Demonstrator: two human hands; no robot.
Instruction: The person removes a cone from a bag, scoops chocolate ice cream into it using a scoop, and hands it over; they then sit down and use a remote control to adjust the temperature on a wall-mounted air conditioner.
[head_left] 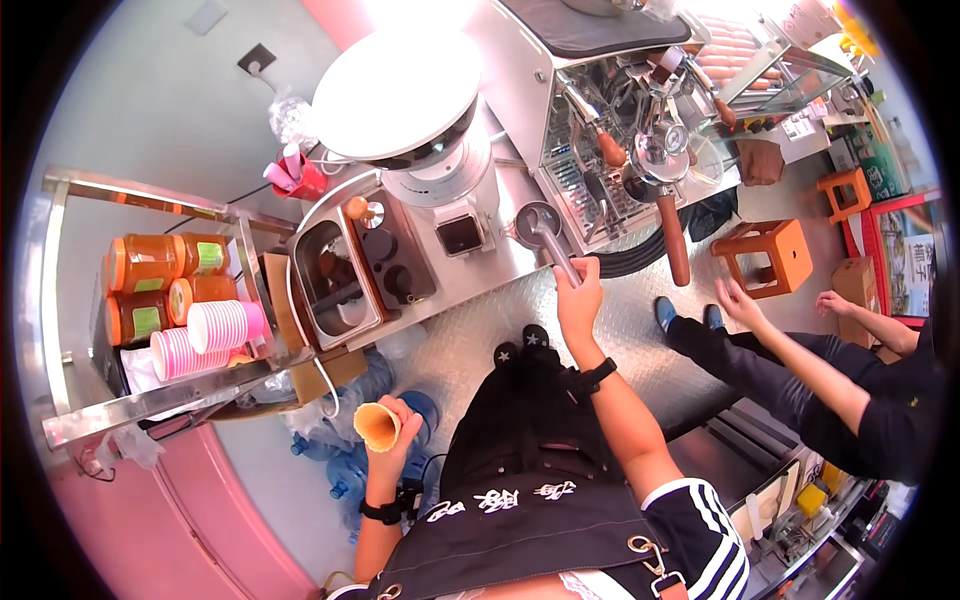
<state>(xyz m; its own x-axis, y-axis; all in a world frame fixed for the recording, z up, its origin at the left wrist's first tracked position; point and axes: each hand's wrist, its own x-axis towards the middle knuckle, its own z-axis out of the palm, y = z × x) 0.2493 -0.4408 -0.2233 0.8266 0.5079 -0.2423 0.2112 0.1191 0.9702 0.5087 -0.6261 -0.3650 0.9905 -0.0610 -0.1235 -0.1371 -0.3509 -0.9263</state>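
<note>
My left hand [392,440] is closed on a waffle cone [376,424], its open top turned up, low at center-left. Farther up and to the right, my right hand [576,292] grips the grey handle of a metal scoop [548,240]. The scoop's head is at a round metal container [523,218] on the counter edge, between a silver machine with a wide white top [395,80] and an espresso machine [553,185]. A portafilter with a wooden handle [673,240] juts from the espresso machine, right of my right hand.
A steel sink bin [340,322] sits on the counter [514,264]. A left shelf [140,402] holds orange jars [140,262] and pink-striped cups [215,325]. Water jugs [340,476] stand below. A co-worker in dark clothes [890,420] is at the right, near orange stools [785,255].
</note>
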